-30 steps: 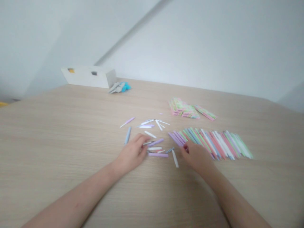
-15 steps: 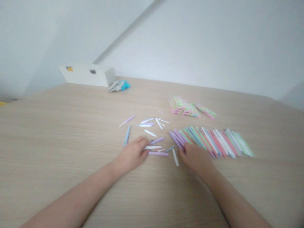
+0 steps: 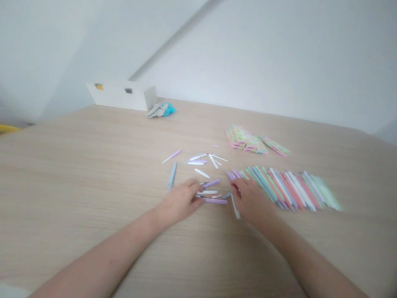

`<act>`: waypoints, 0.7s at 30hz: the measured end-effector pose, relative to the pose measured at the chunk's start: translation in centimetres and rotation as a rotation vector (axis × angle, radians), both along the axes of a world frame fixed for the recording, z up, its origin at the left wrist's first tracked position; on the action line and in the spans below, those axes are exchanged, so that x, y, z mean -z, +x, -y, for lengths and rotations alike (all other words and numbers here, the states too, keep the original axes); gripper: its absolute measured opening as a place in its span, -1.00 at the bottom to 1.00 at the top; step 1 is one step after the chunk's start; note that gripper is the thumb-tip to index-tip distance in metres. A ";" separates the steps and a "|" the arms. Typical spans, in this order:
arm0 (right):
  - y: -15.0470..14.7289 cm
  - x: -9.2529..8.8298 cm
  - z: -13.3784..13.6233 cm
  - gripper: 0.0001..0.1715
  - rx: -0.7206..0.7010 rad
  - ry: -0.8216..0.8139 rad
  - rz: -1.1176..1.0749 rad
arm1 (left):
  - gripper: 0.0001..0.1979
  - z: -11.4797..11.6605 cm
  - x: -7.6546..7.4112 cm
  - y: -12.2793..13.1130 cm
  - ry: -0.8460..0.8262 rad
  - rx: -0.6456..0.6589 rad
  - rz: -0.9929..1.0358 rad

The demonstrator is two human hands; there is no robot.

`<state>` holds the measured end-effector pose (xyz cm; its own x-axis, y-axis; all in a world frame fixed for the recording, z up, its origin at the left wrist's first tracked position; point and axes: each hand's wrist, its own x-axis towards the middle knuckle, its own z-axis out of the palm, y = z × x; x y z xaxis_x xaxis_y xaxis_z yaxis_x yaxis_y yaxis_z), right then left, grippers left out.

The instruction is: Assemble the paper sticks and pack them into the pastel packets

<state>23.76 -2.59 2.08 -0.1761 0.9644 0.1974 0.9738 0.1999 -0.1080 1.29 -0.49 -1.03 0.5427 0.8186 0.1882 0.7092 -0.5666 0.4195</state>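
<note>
— As the head camera looked down on the wooden table, where did the hands sit against the fanned row of pastel sticks?

— Both just left of it! The right hand was right at the row's left end, fingers curled and narrow, and a white stick touched its edge. Gripped or merely touched? I couldn't tell.

— And the left hand?

— Further left of the row, curled low over the loose sticks, its fingertips beside a lilac stick. Nothing clearly held there either; the fingers hid too much.

— What lay beyond?

— Past the row's far side sat a stack of pink-and-green packets, and well beyond the row, towards the wall, a white box with a crumpled grey-and-blue cloth beside it!
</note>
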 end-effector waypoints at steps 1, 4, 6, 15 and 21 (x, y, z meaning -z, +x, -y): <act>-0.4 -0.1 -0.4 -0.72 -0.063 -0.005 -0.030 | -0.81 0.0 0.0 0.0 -0.004 -0.006 -0.006; -1.8 0.0 -2.5 -0.62 -0.275 -0.013 -0.096 | -0.83 0.1 0.0 0.2 -0.013 -0.022 -0.026; -2.7 0.3 -4.5 -0.56 -0.354 0.007 -0.128 | -0.83 0.1 0.0 0.2 -0.023 -0.024 -0.035; -5.8 2.7 -12.7 -0.60 -0.374 0.007 -0.043 | -0.81 0.3 -0.1 0.3 -0.058 -0.031 -0.025; -5.7 3.7 -13.5 -0.63 -0.411 0.002 -0.077 | -0.81 0.3 -0.2 0.4 -0.065 -0.041 -0.056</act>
